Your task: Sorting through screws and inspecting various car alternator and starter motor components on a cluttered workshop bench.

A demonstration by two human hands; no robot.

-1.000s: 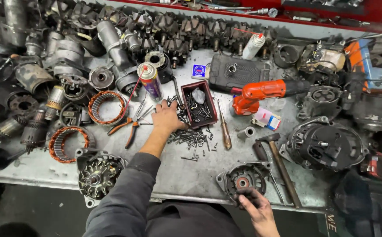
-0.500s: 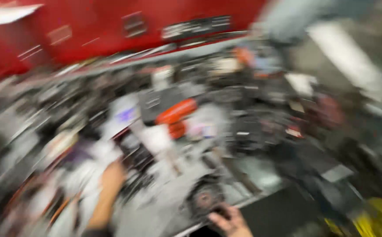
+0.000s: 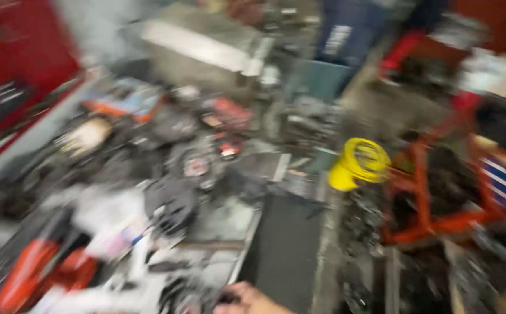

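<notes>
the whole view is smearing with motion blur, so most shapes are showing only as colour and outline. one hand point(image 3: 247, 299) is showing at the bottom edge, just right of the middle; which hand it is cannot be told for sure, though it is sitting on the right of the bench. it is lying against a dark round metal part point(image 3: 192, 299) at the near edge of the bench point(image 3: 224, 224), its fingers seeming to curl toward the part, but whether it is gripping or only touching cannot be told through the blur. the other hand is lying outside the view.

the bench is running from the lower left up toward the top, and it is carrying a crowd of dark metal parts. an orange-red power tool point(image 3: 38, 273) is lying at the lower left, near the part but apart from it. a white rag or paper point(image 3: 110, 212) is sitting just above the tool. another orange item point(image 3: 125, 104) is lying farther up the bench. a red wall point(image 3: 9, 75) is rising along the left.

right of the bench a dark floor mat point(image 3: 285, 244) is lying beside the hand. a yellow coil point(image 3: 360, 163) is sitting beyond the mat, just beside an orange frame point(image 3: 427, 192) that is holding dark scrap.
</notes>
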